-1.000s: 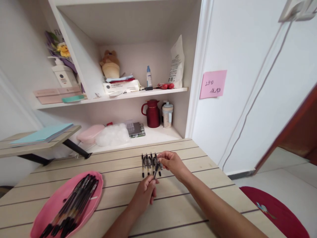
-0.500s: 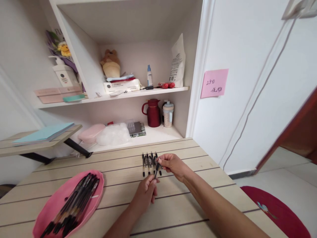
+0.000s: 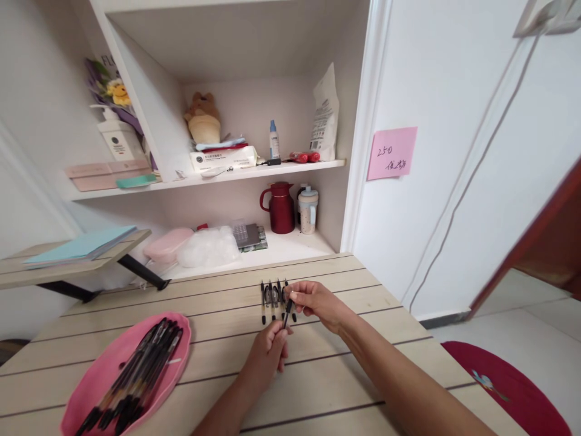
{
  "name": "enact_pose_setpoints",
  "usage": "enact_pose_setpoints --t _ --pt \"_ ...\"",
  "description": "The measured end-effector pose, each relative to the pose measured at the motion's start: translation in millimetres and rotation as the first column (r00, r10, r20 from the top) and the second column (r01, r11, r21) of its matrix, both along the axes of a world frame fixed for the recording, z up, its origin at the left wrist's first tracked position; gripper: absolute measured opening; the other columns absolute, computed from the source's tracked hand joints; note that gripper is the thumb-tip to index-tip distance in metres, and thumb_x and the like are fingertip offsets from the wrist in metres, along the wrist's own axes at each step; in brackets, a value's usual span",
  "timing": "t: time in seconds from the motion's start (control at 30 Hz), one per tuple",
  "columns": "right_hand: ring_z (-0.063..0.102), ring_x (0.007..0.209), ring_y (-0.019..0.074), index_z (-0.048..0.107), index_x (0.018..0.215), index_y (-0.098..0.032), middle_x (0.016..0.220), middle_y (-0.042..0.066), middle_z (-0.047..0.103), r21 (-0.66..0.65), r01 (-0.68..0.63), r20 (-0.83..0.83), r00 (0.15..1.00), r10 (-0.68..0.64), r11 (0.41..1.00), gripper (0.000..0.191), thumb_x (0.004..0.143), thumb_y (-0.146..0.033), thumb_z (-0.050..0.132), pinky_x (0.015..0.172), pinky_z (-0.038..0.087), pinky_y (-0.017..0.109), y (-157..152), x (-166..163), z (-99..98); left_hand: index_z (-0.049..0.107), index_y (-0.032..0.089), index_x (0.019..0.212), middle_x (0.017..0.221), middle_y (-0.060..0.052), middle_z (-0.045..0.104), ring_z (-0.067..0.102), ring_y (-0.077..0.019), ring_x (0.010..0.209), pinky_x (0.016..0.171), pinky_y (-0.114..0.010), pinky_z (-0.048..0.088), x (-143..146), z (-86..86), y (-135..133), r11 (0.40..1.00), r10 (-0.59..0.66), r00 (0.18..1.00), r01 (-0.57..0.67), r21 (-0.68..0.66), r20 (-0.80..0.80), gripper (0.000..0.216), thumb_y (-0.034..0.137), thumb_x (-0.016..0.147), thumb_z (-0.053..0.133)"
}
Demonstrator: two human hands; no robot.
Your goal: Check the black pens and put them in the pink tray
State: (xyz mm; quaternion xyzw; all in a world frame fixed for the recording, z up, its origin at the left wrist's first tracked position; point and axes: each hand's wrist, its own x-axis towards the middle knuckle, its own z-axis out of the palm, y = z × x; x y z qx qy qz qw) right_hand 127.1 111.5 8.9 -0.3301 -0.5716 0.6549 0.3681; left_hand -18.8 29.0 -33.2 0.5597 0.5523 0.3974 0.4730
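My left hand is closed round the lower end of a black pen that slants up over the wooden table. My right hand pinches the same pen's upper end with fingertips together. Just behind the hands, several black pens lie side by side in a neat row on the table. A pink oval tray at the near left holds several more black pens.
A white shelf unit stands behind the table, with a dark red jug, a cup, a pink case and a plastic bag. A pink note is stuck on the white wall. A red mat lies on the floor at right.
Almost nothing has moved. Both hands stay on the pen by the row, with my right fingers shifting slightly at its upper end.
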Motion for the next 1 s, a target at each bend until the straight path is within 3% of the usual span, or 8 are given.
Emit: enact_pose_setpoints --t 0.2,0.37,0.53,0.67,0.83,1.0 --pt "0.034 0.038 0.0046 0.049 0.057 -0.016 0.041 -0.006 0.046 -0.014 0.148 0.008 0.989 -0.148 0.989 0.027 0.055 -0.034 0.070 0.039 0.020 0.020 0.7 -6.7 -7.1 0.053 0.016 0.091 0.051 0.007 0.045 0.038 -0.0046 0.032 0.031 -0.015 0.022 -0.3 -2.5 0.7 1.000 -0.001 1.000 0.002 -0.009 0.014 0.030 0.041 0.077 0.041" --pt "0.040 0.042 0.0043 0.056 0.069 -0.016 0.052 -0.005 0.051 -0.052 0.017 -0.072 0.997 -0.020 0.999 0.023 0.058 -0.031 0.068 0.039 0.021 0.019 -0.3 -5.3 -5.6 0.053 0.016 0.092 0.052 0.007 0.044 0.037 -0.0042 0.032 0.030 -0.015 0.022 -0.1 -2.7 0.3 1.000 -0.002 1.000 0.002 -0.012 -0.002 0.030 0.040 0.078 0.040" --pt "0.037 0.039 0.0039 0.050 0.059 -0.016 0.044 -0.007 0.046 -0.079 0.096 -0.053 0.994 -0.100 0.992 0.026 0.053 -0.030 0.071 0.038 0.018 0.018 0.1 -4.6 -7.4 0.053 0.016 0.092 0.052 0.007 0.045 0.038 -0.0045 0.032 0.031 -0.015 0.022 0.4 -1.5 0.0 1.000 -0.001 1.000 0.001 -0.018 -0.001 0.031 0.041 0.077 0.041" --pt "0.042 0.043 0.0040 0.058 0.071 -0.015 0.061 -0.003 0.057 -0.111 -0.029 -0.107 0.994 0.018 0.993 0.025 0.055 -0.031 0.069 0.039 0.021 0.019 0.8 -3.4 -6.1 0.053 0.016 0.091 0.051 0.007 0.044 0.038 -0.0047 0.032 0.031 -0.015 0.022 0.5 -0.7 0.1 1.000 0.000 1.000 0.000 -0.005 0.013 0.032 0.041 0.077 0.042" --pt "0.036 0.039 0.0038 0.050 0.058 -0.016 0.044 -0.007 0.047 -0.129 0.075 -0.082 0.993 -0.085 0.989 0.027 0.051 -0.029 0.072 0.038 0.018 0.018 0.5 -3.9 -8.1 0.054 0.016 0.089 0.051 0.007 0.045 0.038 -0.0046 0.032 0.031 -0.015 0.023 -0.1 -1.1 0.1 1.000 0.009 1.000 -0.009 -0.015 0.011 0.030 0.041 0.077 0.042" --pt "0.041 0.043 0.0048 0.056 0.070 -0.016 0.056 -0.004 0.054 -0.146 -0.060 -0.133 0.990 0.041 0.987 0.026 0.054 -0.031 0.071 0.039 0.019 0.018 0.1 -3.3 -7.9 0.053 0.016 0.090 0.051 0.007 0.045 0.038 -0.0043 0.032 0.031 -0.015 0.022 -0.9 -3.0 1.0 1.000 0.003 1.000 -0.002 -0.022 0.025 0.030 0.040 0.077 0.041"
